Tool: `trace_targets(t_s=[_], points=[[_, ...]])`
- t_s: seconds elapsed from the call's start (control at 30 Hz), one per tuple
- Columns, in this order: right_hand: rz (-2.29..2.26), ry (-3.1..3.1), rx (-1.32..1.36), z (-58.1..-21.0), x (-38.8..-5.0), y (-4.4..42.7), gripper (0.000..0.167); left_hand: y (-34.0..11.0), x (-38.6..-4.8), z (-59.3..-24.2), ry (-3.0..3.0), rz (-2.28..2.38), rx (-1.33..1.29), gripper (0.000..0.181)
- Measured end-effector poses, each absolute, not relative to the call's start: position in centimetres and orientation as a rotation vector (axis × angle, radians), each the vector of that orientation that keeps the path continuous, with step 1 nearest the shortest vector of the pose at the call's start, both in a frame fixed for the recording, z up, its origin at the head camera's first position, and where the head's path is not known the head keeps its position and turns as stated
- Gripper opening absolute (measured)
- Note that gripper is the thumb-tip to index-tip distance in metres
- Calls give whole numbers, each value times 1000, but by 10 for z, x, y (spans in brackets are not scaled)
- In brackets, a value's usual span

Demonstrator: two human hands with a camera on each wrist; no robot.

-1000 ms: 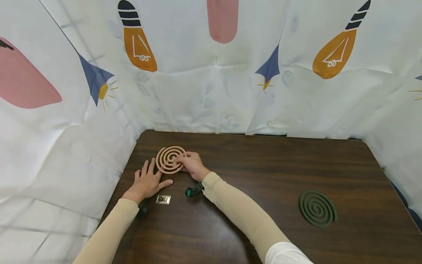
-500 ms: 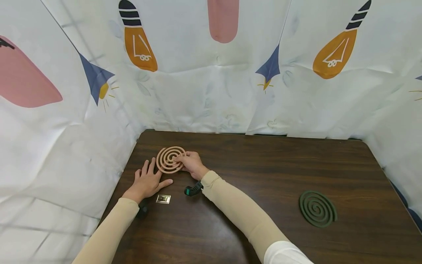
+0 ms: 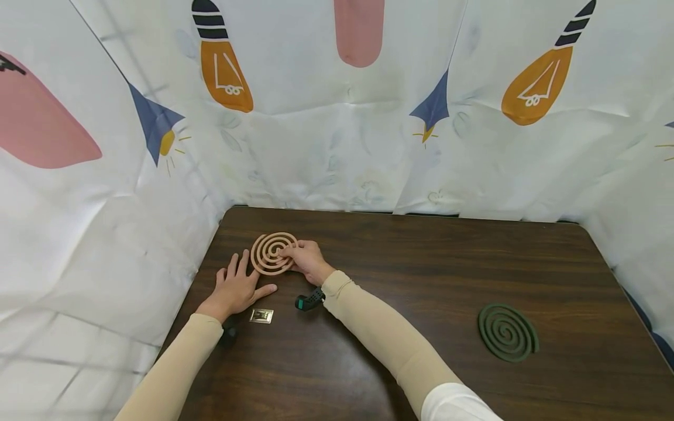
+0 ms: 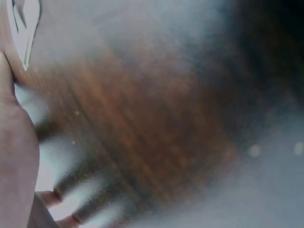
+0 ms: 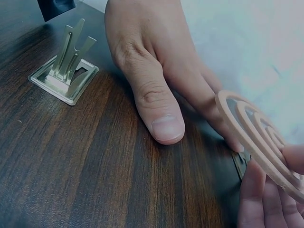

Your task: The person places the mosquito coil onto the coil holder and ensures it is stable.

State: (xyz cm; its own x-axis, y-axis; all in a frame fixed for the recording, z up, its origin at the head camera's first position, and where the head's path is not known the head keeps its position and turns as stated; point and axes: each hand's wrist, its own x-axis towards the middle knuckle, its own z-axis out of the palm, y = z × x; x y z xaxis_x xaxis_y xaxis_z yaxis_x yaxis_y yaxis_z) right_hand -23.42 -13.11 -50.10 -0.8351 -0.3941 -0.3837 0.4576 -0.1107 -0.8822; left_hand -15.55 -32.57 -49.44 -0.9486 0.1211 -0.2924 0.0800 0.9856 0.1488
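Head view: your right hand (image 3: pixel 312 262) pinches the tan coil (image 3: pixel 273 253), likely brittle, so span several turns; left hand (image 3: pixel 234 293) spread, contact unclear

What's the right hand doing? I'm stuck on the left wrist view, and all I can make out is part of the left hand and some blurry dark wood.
Observer: The right hand is pinching a tan coil.
Operator: Okay, is that coil lying flat on the table?
Observer: No, the right wrist view shows some of that hand's fingers underneath it.
Operator: Any other coil around?
Observer: Yes, a dark green coil lies by itself toward the right side of the table.
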Motion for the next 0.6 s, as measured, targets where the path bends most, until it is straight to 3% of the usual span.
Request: trace_targets(t_s=[0.6], points=[[-1986, 1621, 83, -500, -235, -136, 10, -327, -157, -496, 2822, 185, 141, 93]])
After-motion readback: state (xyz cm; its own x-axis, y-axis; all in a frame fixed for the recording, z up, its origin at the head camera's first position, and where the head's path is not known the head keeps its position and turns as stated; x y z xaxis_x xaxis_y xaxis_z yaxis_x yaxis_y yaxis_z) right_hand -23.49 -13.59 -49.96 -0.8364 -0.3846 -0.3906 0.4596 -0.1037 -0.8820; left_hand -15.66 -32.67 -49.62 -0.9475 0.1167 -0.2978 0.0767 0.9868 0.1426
